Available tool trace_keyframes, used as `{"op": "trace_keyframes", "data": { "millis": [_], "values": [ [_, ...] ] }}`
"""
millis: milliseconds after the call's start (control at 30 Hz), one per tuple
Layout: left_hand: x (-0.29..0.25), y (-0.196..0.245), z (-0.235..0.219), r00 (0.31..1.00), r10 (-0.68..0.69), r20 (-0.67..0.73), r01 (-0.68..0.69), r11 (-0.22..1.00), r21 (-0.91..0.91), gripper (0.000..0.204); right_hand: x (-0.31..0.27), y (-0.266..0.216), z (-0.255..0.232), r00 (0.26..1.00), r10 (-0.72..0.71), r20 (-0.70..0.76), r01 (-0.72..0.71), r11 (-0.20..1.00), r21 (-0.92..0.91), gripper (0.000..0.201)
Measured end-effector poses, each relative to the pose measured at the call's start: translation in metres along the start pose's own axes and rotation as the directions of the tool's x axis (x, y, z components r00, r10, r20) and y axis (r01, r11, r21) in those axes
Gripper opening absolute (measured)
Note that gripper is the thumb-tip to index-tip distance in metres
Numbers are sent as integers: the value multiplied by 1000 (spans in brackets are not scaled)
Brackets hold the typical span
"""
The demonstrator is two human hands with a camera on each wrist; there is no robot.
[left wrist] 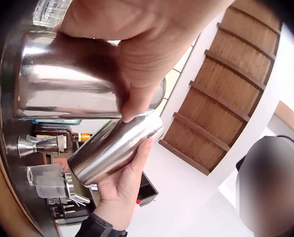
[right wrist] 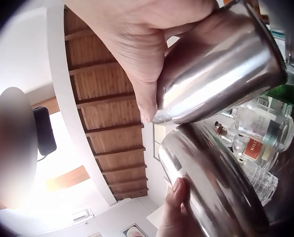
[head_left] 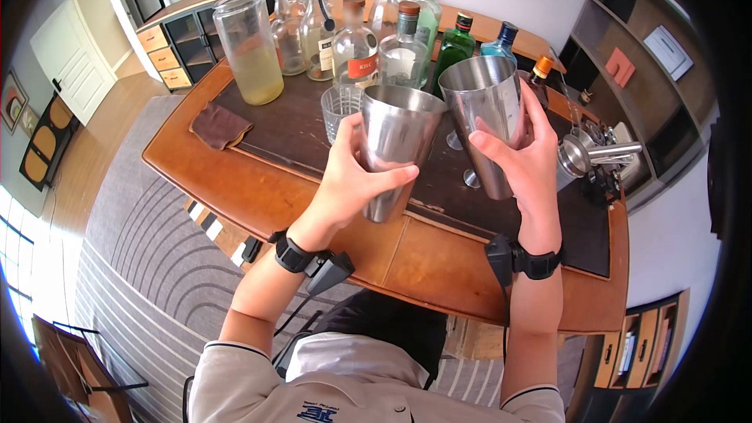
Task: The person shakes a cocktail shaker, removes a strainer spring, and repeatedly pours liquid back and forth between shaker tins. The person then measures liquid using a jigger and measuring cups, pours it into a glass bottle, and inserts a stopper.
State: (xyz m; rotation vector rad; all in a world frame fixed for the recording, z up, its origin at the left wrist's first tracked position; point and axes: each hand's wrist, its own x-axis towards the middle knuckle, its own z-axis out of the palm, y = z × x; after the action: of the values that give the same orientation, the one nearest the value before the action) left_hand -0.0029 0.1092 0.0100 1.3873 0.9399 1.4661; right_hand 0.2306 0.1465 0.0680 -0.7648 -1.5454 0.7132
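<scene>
Two steel shaker tins are held up over the table, mouths upward, their rims close together and leaning toward each other in the head view. My left hand (head_left: 342, 176) grips the left tin (head_left: 401, 133), with the thumb across its near side. Around the right tin (head_left: 479, 110) curls my right hand (head_left: 534, 157), its thumb on the side facing the left tin. The left wrist view shows the left tin (left wrist: 63, 81) large, with the right tin (left wrist: 112, 148) slanting beside it. Behind the left tin stands a cut-glass tumbler (head_left: 338, 110), partly hidden. A steel jigger (left wrist: 38, 145) stands on the table.
Several bottles (head_left: 356, 47) line the table's back. At the left are a tall pitcher (head_left: 258, 70) of cloudy yellow liquid and a folded brown cloth (head_left: 219, 125). Bar tools, including a steel strainer (head_left: 576, 155), stand in a container at the right. The table (head_left: 337, 215) has a tan leather edge.
</scene>
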Motion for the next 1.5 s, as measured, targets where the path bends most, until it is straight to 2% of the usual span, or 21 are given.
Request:
{"op": "trace_keyframes", "data": {
  "millis": [100, 133, 200, 333, 400, 500, 533, 600, 667, 733, 767, 800, 867, 933, 1000, 1167, 1233, 1300, 1433, 1500],
  "values": [
    [-1, 2, -1, 987, -157, -31, 141, 945, -296, 78, -1, -7, 3, 999, 46, 25, -48, 996, 74, 86],
    [-1, 1, -1, 987, -157, -33, 140, 944, -298, 78, -1, -9, 2, 997, 75, 16, -76, 992, 100, 85],
    [-1, 0, 0, 993, -118, -9, 103, 904, -414, 74, -1, -9, 2, 995, 103, 6, -103, 987, 126, 83],
    [-1, -6, -3, 993, -115, 37, 121, 923, -364, 73, 0, -10, 0, 993, 116, 16, -117, 982, 146, 81],
    [-1, -2, 3, 999, -45, -8, 37, 903, -429, 74, 1, -10, -3, 993, 113, 27, -116, 984, 134, 81],
    [1, 2, 1, 997, -60, -45, 36, 910, -412, 76, 0, -9, -5, 993, 111, 44, -114, 991, 71, 83],
    [2, 1, -2, 997, -60, -45, 36, 910, -412, 76, -1, -11, -4, 990, 129, 55, -135, 985, 105, 81],
    [3, 1, -8, 991, -105, -78, 81, 959, -270, 76, -1, -12, -4, 987, 147, 65, -155, 978, 137, 80],
    [2, 8, -7, 989, -119, -85, 93, 961, -262, 77, 0, -10, -6, 959, 277, 58, -282, 917, 283, 74],
    [-2, 10, -2, 991, -85, -99, 56, 963, -263, 82, 0, -11, -4, 957, 287, 41, -286, 910, 299, 70],
    [-2, 5, -1, 996, -24, -81, 3, 969, -246, 87, 0, -9, -4, 964, 266, 18, -260, 924, 281, 71],
    [-4, 1, 1, 996, -23, -80, 3, 969, -247, 87, 0, -8, -4, 970, 244, -4, -235, 936, 261, 71],
    [-9, -4, 5, 998, 18, -61, -26, 992, -121, 90, 0, -12, -1, 977, 212, -19, -201, 949, 245, 73],
    [-11, -8, 11, 998, 25, -54, -32, 992, -123, 93, -1, -12, 1, 983, 179, -31, -168, 959, 228, 74],
    [-12, -14, 17, 994, 84, -64, -87, 995, -51, 96, -1, -11, 1, 986, 154, -69, -133, 962, 237, 77],
    [-11, -18, 30, 987, 97, -124, -94, 995, 30, 97, -3, -12, 7, 990, 79, -115, -51, 972, 227, 82],
    [-10, -23, 34, 975, 166, -149, -148, 981, 122, 98, -4, -14, 10, 988, 45, -151, -12, 977, 213, 84],
    [-11, -23, 40, 972, 157, -177, -134, 982, 137, 99, -5, -17, 11, 988, -89, -123, 100, 991, 92, 88],
    [-11, -30, 44, 963, 151, -221, -118, 981, 157, 100, -6, -12, 11, 975, -189, -115, 186, 982, -38, 89],
    [-10, -30, 43, 962, 152, -225, -118, 981, 157, 100, -7, -13, 9, 967, -246, -66, 224, 945, -239, 89]
  ]
}}
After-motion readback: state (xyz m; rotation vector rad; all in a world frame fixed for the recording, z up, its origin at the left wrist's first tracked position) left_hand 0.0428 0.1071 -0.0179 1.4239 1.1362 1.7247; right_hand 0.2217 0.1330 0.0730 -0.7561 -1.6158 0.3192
